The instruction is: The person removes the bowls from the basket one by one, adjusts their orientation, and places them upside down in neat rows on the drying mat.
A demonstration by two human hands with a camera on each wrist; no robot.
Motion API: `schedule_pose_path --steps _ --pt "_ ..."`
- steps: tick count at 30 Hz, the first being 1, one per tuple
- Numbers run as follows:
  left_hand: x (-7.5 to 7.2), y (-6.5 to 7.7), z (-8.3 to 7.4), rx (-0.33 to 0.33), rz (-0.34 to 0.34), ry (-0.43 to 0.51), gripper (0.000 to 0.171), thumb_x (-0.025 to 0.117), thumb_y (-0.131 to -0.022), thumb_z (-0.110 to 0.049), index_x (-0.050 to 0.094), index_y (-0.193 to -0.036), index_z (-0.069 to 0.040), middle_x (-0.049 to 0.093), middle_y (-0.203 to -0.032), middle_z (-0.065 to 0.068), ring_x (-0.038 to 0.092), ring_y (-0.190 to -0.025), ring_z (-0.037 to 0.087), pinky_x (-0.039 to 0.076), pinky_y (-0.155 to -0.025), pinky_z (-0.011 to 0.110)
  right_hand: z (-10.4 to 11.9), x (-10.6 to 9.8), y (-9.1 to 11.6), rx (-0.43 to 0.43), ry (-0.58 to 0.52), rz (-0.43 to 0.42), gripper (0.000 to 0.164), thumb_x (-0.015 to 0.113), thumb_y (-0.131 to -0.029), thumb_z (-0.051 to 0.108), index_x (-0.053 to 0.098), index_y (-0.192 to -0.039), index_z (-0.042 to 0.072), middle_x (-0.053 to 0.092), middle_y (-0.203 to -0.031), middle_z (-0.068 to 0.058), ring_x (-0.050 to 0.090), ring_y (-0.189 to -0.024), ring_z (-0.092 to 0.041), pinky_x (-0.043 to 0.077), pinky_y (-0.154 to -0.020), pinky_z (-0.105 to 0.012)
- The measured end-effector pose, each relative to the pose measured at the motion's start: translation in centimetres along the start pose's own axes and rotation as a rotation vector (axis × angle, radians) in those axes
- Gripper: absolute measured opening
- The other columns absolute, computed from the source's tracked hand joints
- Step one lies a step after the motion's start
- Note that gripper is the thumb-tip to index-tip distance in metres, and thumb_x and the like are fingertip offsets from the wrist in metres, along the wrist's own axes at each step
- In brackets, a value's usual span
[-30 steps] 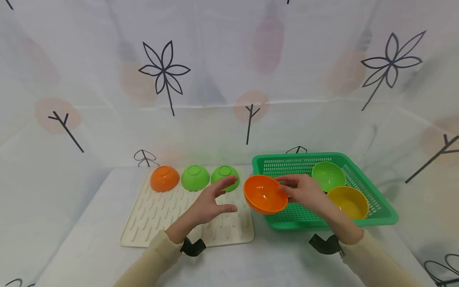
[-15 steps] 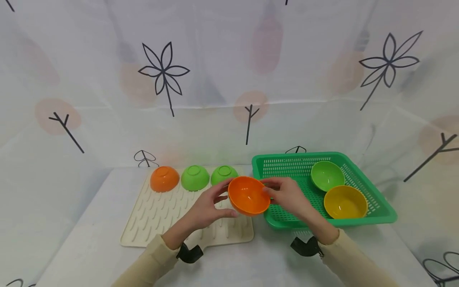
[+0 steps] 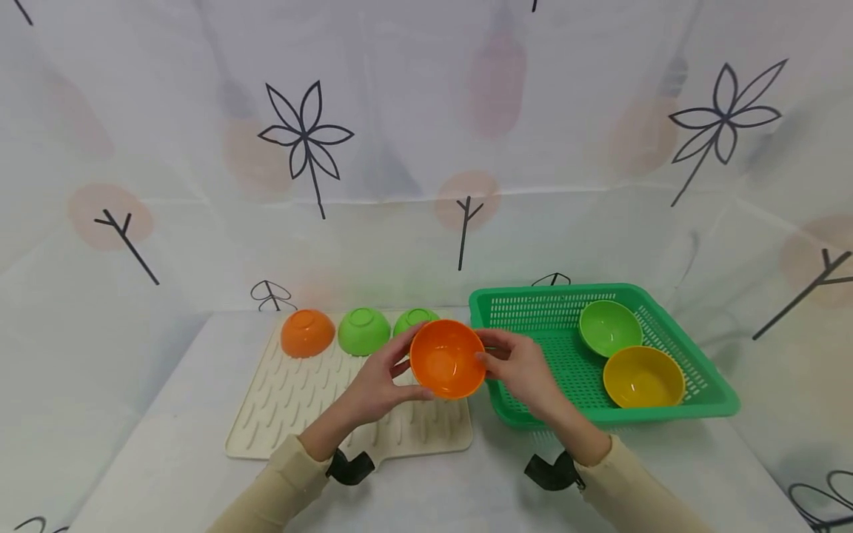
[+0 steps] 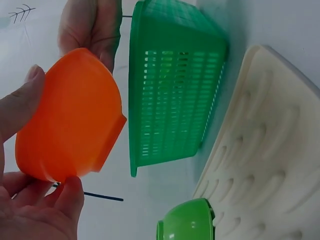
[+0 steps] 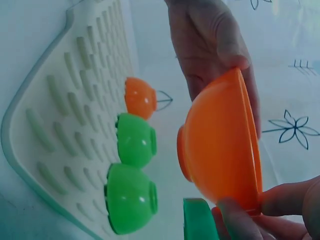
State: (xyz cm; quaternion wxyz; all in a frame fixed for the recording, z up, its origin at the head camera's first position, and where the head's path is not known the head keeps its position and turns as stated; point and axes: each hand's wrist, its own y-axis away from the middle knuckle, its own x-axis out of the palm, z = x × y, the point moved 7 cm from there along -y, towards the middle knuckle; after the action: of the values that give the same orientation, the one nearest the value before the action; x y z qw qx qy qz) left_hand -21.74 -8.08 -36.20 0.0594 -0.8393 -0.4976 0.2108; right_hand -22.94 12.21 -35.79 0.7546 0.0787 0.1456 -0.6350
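Note:
An orange bowl (image 3: 445, 363) is held up between both hands, its hollow side facing the head camera. My right hand (image 3: 523, 370) pinches its right rim, thumb inside and fingers behind. At the left side, my left hand (image 3: 373, 381) grips it, thumb at the lower edge and fingers at the upper rim; the left wrist view shows this hand (image 4: 37, 200) curved round the bowl (image 4: 75, 120). Behind, on a cream drying mat (image 3: 286, 414), an orange bowl (image 3: 306, 333) and two green bowls (image 3: 363, 332) stand upside down in a row. The held bowl partly overlaps the right green one.
A green plastic basket (image 3: 720, 403) stands at the right, with a green bowl (image 3: 609, 328) and a yellow bowl (image 3: 643, 376) inside, both facing up. A patterned white cloth (image 3: 400, 148) hangs behind the white table (image 3: 173, 459).
My right hand has carried the orange bowl left, away from over the basket's edge to in front of the mat. The left hand, apart from it before, has taken hold of its left side.

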Motion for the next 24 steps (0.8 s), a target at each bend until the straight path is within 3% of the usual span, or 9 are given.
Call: schedule_pose_path --steps 5,11,17,24 --pt "-0.3 0.0 0.3 0.02 0.01 -0.019 0.093 0.084 -0.079 -0.008 0.033 -0.156 -0.023 0.042 -0.152 -0.005 0.039 -0.14 0.018 0.042 -0.108 0.037 0.1 0.2 0.4 0.003 -0.01 -0.027 0.043 0.068 -0.094 0.003 0.059 -0.136 0.003 0.065 -0.125 -0.017 0.067 -0.107 -0.031 0.06 -0.076 -0.035" --pt "-0.6 0.0 1.0 -0.011 -0.007 -0.056 0.094 0.086 -0.079 -0.015 0.033 -0.156 -0.018 0.042 -0.153 -0.002 0.041 -0.138 0.024 0.045 -0.106 0.041 0.4 0.0 0.8 -0.026 -0.041 -0.07 0.04 0.067 -0.093 0.0 0.061 -0.133 0.001 0.065 -0.127 -0.018 0.065 -0.112 -0.032 0.06 -0.077 -0.035" --pt "-0.9 0.1 1.8 -0.051 -0.018 -0.029 0.091 0.087 -0.077 -0.014 0.037 -0.153 -0.014 0.046 -0.148 0.001 0.047 -0.131 0.026 0.048 -0.103 0.044 0.5 -0.1 1.1 -0.062 -0.047 -0.086 0.04 0.068 -0.092 0.0 0.063 -0.132 0.002 0.065 -0.127 -0.015 0.063 -0.115 -0.03 0.06 -0.077 -0.034" --pt "-0.9 0.1 2.0 -0.051 -0.001 -0.013 0.084 0.087 -0.077 -0.011 0.043 -0.148 -0.014 0.051 -0.143 0.003 0.05 -0.128 0.025 0.052 -0.097 0.043 0.5 -0.2 1.5 -0.092 -0.093 -0.087 0.038 0.069 -0.091 -0.001 0.064 -0.129 0.003 0.065 -0.128 -0.013 0.061 -0.12 -0.029 0.059 -0.079 -0.033"
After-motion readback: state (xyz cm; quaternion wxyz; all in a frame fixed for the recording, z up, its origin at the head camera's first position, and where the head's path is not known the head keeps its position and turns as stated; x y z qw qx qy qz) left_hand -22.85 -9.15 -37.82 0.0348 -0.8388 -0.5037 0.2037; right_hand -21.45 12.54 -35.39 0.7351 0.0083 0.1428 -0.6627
